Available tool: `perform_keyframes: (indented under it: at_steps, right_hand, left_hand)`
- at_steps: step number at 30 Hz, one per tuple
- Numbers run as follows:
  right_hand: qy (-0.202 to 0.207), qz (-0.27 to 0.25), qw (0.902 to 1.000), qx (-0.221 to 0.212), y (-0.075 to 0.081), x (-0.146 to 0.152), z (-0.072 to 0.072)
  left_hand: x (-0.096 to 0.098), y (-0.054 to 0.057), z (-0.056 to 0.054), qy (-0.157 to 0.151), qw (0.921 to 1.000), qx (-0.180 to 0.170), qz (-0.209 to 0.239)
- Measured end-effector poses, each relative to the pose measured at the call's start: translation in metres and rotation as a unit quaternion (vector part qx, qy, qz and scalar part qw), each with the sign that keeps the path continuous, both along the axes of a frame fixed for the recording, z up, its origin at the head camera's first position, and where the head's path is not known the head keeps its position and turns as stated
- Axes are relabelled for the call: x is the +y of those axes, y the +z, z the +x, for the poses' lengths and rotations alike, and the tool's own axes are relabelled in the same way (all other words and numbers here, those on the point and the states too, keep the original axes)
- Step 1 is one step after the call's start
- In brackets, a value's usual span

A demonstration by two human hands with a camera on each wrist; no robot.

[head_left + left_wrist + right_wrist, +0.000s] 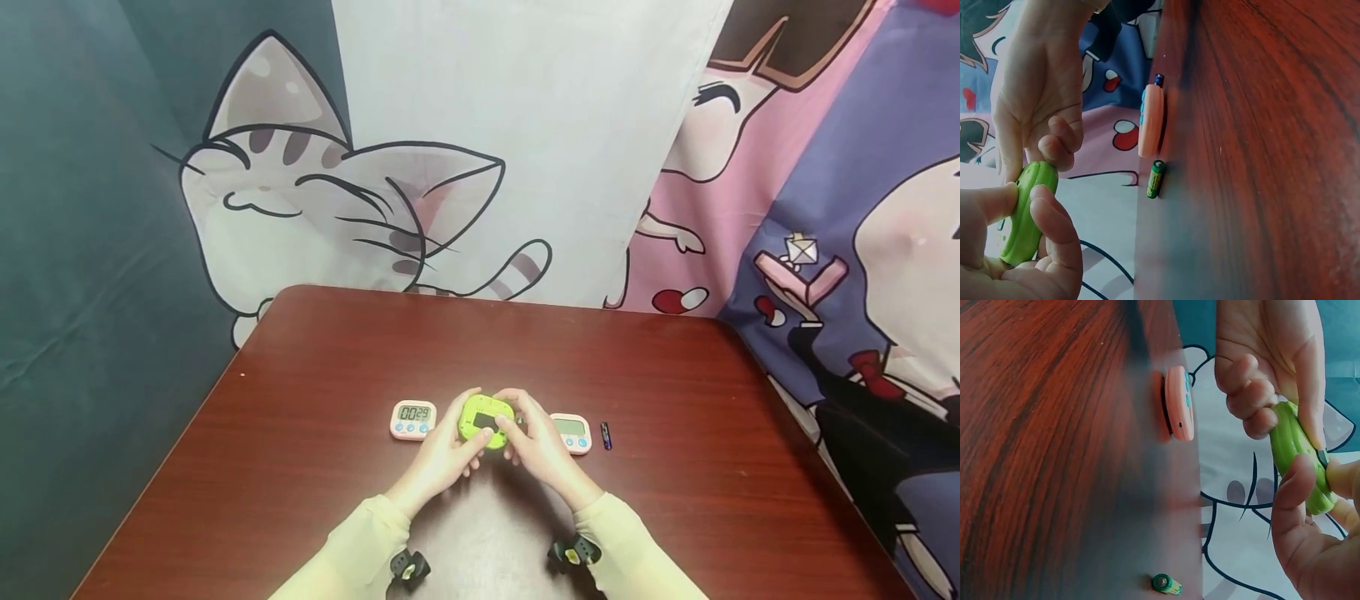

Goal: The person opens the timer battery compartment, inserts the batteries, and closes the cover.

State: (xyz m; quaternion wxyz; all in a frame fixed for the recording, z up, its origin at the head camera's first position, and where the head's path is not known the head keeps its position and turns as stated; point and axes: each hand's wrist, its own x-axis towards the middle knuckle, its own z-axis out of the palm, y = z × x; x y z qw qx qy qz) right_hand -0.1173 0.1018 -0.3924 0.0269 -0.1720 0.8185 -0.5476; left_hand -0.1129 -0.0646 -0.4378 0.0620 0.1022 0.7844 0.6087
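A lime-green timer (471,414) is held between both hands above the table, its back with a dark rectangular patch turned up. My left hand (442,454) grips its left side, thumb on the back and fingers curled underneath. From the right, my right hand (543,452) pinches it, with the thumb at the dark patch. In the left wrist view the timer (1030,212) stands edge-on between the fingers. Beyond the left hand lies a pink-and-white timer (412,421) reading 00 29. Another pink-and-white timer (573,433), its screen blank, is partly hidden by the right hand.
A dark blue battery (606,436) lies right of the blank timer. Both wrist views show a green battery (1155,179) on the table near the hands. The reddish-brown table (315,358) ends at a printed cloth backdrop (525,100).
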Motion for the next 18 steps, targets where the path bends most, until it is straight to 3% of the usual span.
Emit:
perform_keyframes:
  at_steps: [8,14,18]
  right_hand:
    - [-0.005,-0.012,0.9999,0.004,-0.003,-0.001,0.000]
    - [-0.025,-0.036,0.9989,0.016,-0.001,-0.006,0.002]
    - [-0.029,-0.070,0.9970,0.017,-0.001,-0.010,0.003]
  left_hand:
    - [0.002,0.001,0.000,0.006,0.9994,-0.005,0.033]
    - [0.007,-0.002,0.001,0.057,0.9954,-0.003,0.076]
    - [0.010,-0.002,0.000,0.085,0.9934,0.003,0.077]
